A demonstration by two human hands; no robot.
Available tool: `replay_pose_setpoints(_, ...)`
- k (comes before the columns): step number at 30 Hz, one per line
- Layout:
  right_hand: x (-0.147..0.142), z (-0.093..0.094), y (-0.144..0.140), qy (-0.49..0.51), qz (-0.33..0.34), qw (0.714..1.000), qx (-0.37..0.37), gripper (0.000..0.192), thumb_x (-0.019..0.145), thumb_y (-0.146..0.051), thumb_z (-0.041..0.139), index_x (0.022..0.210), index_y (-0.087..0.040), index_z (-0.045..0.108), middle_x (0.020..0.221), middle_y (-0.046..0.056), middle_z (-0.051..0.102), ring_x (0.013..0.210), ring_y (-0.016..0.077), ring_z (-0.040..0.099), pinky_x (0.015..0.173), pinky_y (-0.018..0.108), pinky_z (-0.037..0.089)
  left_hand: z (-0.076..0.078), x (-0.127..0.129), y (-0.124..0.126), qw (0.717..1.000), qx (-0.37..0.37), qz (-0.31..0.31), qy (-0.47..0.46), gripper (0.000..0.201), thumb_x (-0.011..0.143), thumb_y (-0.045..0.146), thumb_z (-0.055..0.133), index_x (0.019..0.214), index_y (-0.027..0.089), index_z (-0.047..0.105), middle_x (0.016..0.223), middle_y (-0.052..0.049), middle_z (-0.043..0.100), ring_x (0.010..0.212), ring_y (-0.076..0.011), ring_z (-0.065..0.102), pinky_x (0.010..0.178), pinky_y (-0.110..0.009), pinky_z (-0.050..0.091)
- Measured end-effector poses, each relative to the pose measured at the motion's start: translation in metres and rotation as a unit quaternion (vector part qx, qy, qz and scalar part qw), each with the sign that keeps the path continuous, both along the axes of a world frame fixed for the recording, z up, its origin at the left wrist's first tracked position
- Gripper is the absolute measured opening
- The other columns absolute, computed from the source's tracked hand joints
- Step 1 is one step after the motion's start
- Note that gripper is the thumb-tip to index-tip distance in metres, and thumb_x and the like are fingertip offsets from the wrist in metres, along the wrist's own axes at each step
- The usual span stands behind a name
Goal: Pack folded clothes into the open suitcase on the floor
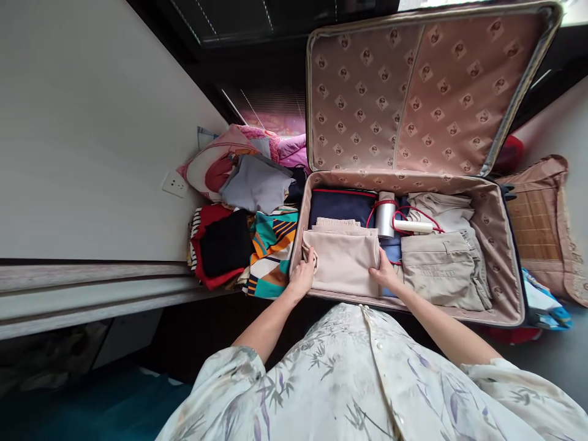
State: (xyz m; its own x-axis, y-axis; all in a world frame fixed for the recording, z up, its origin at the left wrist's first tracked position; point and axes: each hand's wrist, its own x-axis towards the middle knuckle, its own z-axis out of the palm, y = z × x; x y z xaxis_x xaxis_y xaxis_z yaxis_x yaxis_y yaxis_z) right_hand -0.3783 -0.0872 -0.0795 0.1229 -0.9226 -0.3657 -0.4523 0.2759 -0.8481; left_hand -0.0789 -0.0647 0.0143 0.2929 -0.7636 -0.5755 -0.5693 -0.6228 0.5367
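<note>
Folded beige trousers (346, 260) with a gathered waistband lie in the left front of an open suitcase (509, 309). My left hand (303, 272) grips their left edge, fingers tucked against the cloth. At the right edge, my right hand (384, 274) pinches the fabric with the thumb on top. Behind them is a navy item with red trim (342, 205). A silver and white hair dryer (386, 215) with a red cord rests in the middle. To its right lie folded khaki trousers (438, 266) and a light beige garment (443, 211).
Left of the suitcase are piled clothes: a grey garment (257, 184), a black one (227, 242) and a multicoloured patterned one (273, 251). The raised lid (367, 104) stands at the back. A brown woven mat (535, 220) lies at the right, and a white wall (82, 135) at the left.
</note>
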Motion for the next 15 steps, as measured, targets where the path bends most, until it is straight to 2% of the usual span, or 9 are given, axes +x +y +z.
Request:
replay_pose_setpoints(2, -0.002, 0.004, 0.006, 0.066, 0.002, 0.998, 0.003, 0.094, 0.069, -0.022, 0.058, 0.158, -0.023, 0.029, 0.146, 0.015, 0.055, 0.132, 0.0338, 0.053, 0.112, 0.051, 0.041, 0.009, -0.002, 0.001, 1.0, 0.013, -0.023, -0.011, 0.068, 0.086, 0.009, 0.061, 0.153, 0.014, 0.05, 0.106, -0.021, 0.066, 0.13, -0.039, 0.057, 0.119, -0.054, 0.03)
replay_pose_setpoints(4, -0.002, 0.013, 0.011, 0.15, 0.018, 0.988, -0.015, 0.092, 0.075, -0.021, 0.059, 0.161, -0.02, 0.027, 0.148, 0.02, 0.052, 0.133, 0.0382, 0.052, 0.11, 0.055, 0.041, 0.021, -0.006, 0.004, 0.996, -0.007, -0.083, -0.033, 0.069, 0.088, 0.008, 0.056, 0.156, 0.015, 0.047, 0.124, -0.026, 0.062, 0.138, -0.0408, 0.049, 0.12, -0.056, 0.027)
replay_pose_setpoints(6, 0.001, 0.025, 0.015, 0.226, 0.077, 0.969, -0.069, 0.088, 0.08, -0.021, 0.062, 0.162, -0.021, 0.03, 0.155, 0.023, 0.045, 0.136, 0.0434, 0.047, 0.111, 0.061, 0.036, 0.03, -0.013, 0.008, 0.985, -0.066, -0.156, -0.046, 0.068, 0.089, 0.008, 0.052, 0.156, 0.021, 0.048, 0.148, -0.024, 0.049, 0.147, -0.041, 0.037, 0.123, -0.057, 0.021)
replay_pose_setpoints(8, 0.008, 0.038, 0.016, 0.258, 0.172, 0.943, -0.119, 0.086, 0.081, -0.022, 0.068, 0.16, -0.028, 0.036, 0.162, 0.02, 0.036, 0.139, 0.0455, 0.042, 0.111, 0.063, 0.034, 0.032, -0.02, 0.01, 0.973, -0.122, -0.196, -0.016, 0.065, 0.089, 0.01, 0.054, 0.152, 0.027, 0.054, 0.158, -0.018, 0.042, 0.149, -0.0409, 0.032, 0.124, -0.056, 0.021)
replay_pose_setpoints(10, 0.018, 0.045, 0.016, 0.25, 0.265, 0.924, -0.116, 0.091, 0.078, -0.02, 0.077, 0.159, -0.035, 0.039, 0.162, 0.018, 0.036, 0.135, 0.0434, 0.047, 0.109, 0.058, 0.039, 0.024, -0.026, 0.008, 0.972, -0.125, -0.198, 0.02, 0.058, 0.088, 0.014, 0.057, 0.145, 0.028, 0.061, 0.155, -0.016, 0.045, 0.145, -0.0419, 0.037, 0.122, -0.056, 0.027)
replay_pose_setpoints(12, 0.03, 0.045, 0.014, 0.249, 0.328, 0.909, -0.066, 0.099, 0.074, -0.015, 0.081, 0.159, -0.039, 0.038, 0.154, 0.019, 0.045, 0.125, 0.0396, 0.057, 0.102, 0.05, 0.047, 0.007, -0.026, 0.0, 0.978, -0.053, -0.202, -0.009, 0.055, 0.09, 0.016, 0.056, 0.144, 0.025, 0.061, 0.149, -0.021, 0.048, 0.138, -0.0437, 0.045, 0.117, -0.058, 0.033)
replay_pose_setpoints(15, 0.045, 0.036, 0.011, 0.264, 0.356, 0.896, 0.024, 0.104, 0.074, -0.01, 0.078, 0.162, -0.038, 0.031, 0.133, 0.02, 0.059, 0.105, 0.0351, 0.069, 0.094, 0.046, 0.052, -0.023, -0.019, -0.015, 0.957, 0.091, -0.248, -0.121, 0.069, 0.091, 0.015, 0.055, 0.158, 0.018, 0.041, 0.146, -0.029, 0.043, 0.124, -0.0453, 0.058, 0.108, -0.062, 0.039)
